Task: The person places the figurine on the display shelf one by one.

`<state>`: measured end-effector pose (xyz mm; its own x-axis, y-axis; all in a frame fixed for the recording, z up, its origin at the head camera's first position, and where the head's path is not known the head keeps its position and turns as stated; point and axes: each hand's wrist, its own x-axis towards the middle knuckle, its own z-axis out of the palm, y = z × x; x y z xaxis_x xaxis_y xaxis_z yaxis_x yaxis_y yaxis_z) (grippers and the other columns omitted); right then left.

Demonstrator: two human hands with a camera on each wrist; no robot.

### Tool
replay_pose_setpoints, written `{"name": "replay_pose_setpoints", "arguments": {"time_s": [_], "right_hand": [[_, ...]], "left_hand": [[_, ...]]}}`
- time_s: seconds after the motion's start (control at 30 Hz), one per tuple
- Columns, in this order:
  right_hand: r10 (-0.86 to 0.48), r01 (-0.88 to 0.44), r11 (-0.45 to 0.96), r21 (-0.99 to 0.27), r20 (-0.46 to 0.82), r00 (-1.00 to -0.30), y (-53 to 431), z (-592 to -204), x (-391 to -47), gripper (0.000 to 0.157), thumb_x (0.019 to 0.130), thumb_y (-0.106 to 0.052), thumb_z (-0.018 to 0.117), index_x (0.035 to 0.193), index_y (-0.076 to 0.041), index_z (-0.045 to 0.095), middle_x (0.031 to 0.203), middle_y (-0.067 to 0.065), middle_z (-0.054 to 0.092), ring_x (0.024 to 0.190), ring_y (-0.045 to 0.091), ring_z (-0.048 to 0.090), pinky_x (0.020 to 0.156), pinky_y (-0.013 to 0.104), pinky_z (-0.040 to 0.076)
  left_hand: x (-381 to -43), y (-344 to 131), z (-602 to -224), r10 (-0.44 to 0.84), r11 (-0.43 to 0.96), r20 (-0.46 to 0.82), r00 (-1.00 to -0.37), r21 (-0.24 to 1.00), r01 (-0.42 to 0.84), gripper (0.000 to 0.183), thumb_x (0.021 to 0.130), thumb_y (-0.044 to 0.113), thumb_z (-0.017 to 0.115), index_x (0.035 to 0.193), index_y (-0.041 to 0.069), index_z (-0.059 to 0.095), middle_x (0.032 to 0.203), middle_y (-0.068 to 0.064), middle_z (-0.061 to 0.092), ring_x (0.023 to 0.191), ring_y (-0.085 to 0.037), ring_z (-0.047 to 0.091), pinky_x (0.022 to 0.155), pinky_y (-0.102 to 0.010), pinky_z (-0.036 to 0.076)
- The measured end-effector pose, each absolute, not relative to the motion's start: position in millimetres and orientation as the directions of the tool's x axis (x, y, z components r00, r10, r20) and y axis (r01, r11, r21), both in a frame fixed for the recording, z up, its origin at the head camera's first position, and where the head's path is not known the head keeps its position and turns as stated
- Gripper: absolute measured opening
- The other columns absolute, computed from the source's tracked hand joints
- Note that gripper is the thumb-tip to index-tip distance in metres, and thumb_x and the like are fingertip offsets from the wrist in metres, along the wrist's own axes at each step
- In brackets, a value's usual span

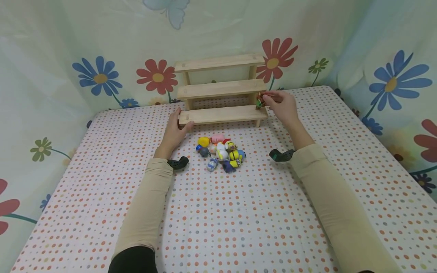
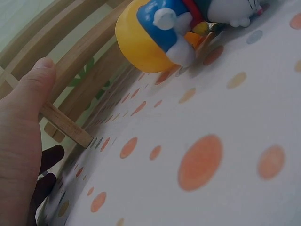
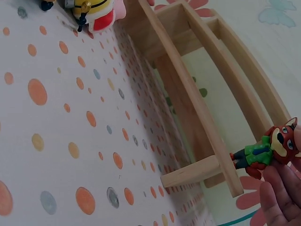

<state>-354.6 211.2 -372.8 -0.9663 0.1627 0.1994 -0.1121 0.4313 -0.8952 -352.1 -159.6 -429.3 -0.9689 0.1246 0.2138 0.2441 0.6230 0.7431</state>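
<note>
A three-tier wooden shelf (image 1: 222, 115) stands at the back of the table. My left hand (image 1: 173, 131) is at the left end of its lowest tier, the thumb lying along the front edge; in the left wrist view the thumb (image 2: 40, 77) shows against the wood. At the other end of that tier, my right hand (image 1: 281, 108) pinches a fox figurine (image 3: 263, 149) with a green shirt and blue tie. The fox is upright, its feet at the lowest board. Its head is between the thumb and fingers.
A cluster of small toy figures lies in front of the shelf, among them a pink one (image 1: 217, 138), a yellow one (image 1: 203, 141) and a minion (image 1: 235, 163). Dotted cloth (image 1: 218, 220) covers the table. A flowered curtain (image 1: 218, 38) hangs behind.
</note>
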Motion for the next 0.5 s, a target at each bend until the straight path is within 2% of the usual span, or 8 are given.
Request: {"name": "replay_pose_setpoints", "arguments": {"time_s": [0.17, 0.3, 0.5], "right_hand": [[0.166, -0.103, 0.394, -0.913, 0.181, -0.969, 211, -379, -364, 0.053, 0.090, -0.049, 0.056, 0.131, -0.015, 0.057, 0.133, 0.009, 0.057, 0.119, 0.020, 0.055, 0.095, 0.031, 0.050], [0.156, -0.089, 0.441, -0.893, 0.174, -0.972, 205, -372, -358, 0.057, 0.094, -0.051, 0.049, 0.135, -0.011, 0.052, 0.135, 0.012, 0.054, 0.122, 0.023, 0.052, 0.098, 0.034, 0.048], [0.175, -0.050, 0.485, -0.873, 0.152, -0.973, 204, -368, -359, 0.056, 0.094, -0.051, 0.048, 0.135, -0.012, 0.053, 0.135, 0.011, 0.055, 0.122, 0.022, 0.051, 0.102, 0.035, 0.045]], "left_hand": [[-353, -161, -429, 0.124, 0.636, 0.224, -0.967, 0.730, 0.250, 0.091, 0.087, 0.059, 0.056, 0.153, 0.012, 0.015, 0.155, -0.014, 0.022, 0.141, -0.027, 0.029, 0.117, -0.042, 0.023], [-354, -161, -430, 0.127, 0.639, 0.231, -0.964, 0.725, 0.258, 0.091, 0.087, 0.059, 0.056, 0.153, 0.011, 0.016, 0.154, -0.014, 0.023, 0.141, -0.028, 0.029, 0.117, -0.042, 0.024], [-355, -160, -432, 0.126, 0.648, 0.221, -0.967, 0.720, 0.249, 0.090, 0.088, 0.060, 0.054, 0.153, 0.013, 0.016, 0.155, -0.014, 0.022, 0.142, -0.027, 0.027, 0.117, -0.041, 0.022]]}}
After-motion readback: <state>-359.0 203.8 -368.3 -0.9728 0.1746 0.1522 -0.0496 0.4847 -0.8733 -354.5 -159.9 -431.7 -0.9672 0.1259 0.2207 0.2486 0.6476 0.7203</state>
